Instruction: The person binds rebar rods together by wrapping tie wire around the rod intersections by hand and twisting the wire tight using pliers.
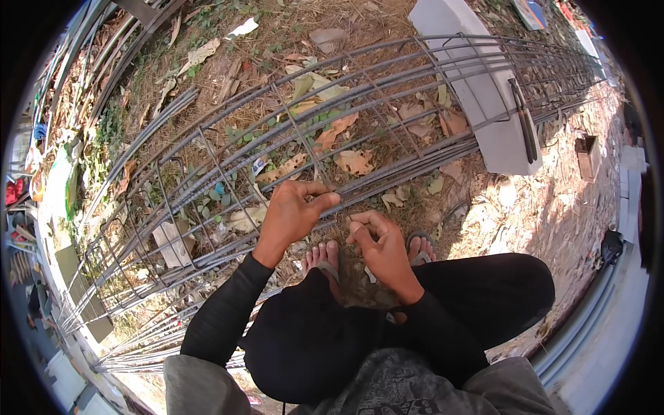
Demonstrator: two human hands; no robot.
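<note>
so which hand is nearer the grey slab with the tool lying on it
Right. The right hand sits just below the rebar cage, on the side toward the grey slab; the left hand grips a cage bar farther from it.

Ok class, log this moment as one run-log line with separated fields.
left hand: gripping bar of rebar cage | right hand: fingers curled, beside the lower bars | posture: squatting, sandals on leaf-strewn ground
</note>
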